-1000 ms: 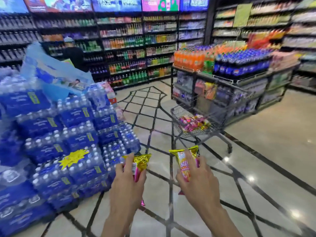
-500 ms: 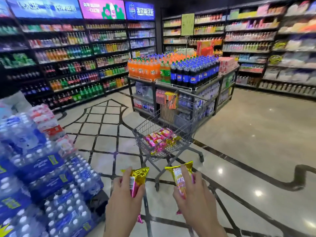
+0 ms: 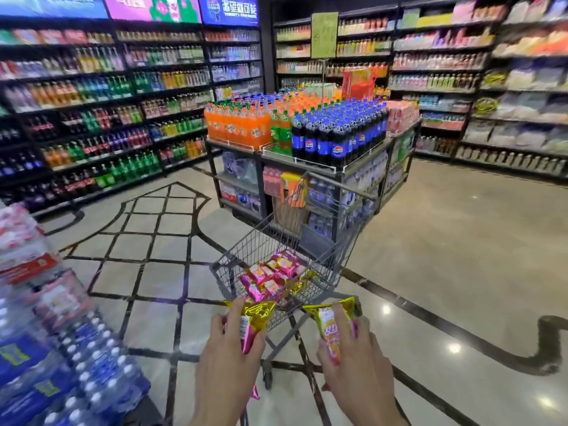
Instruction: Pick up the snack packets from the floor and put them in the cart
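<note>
Two packets are held just short of the cart's (image 3: 246, 250) near rim: left hand (image 3: 229, 355) clamped on one packet (image 3: 255, 318), right hand (image 3: 356, 358) on the other (image 3: 330, 325). More packets (image 3: 270, 278) lie inside the cart.

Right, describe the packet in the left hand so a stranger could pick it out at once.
Start at the grey wire cart in front of the soda display. Just below its near rim, the left hand grips a snack packet. Unlike the orange-faced packet in the right hand, it shows a crinkled gold end and a white barcode label.
</note>
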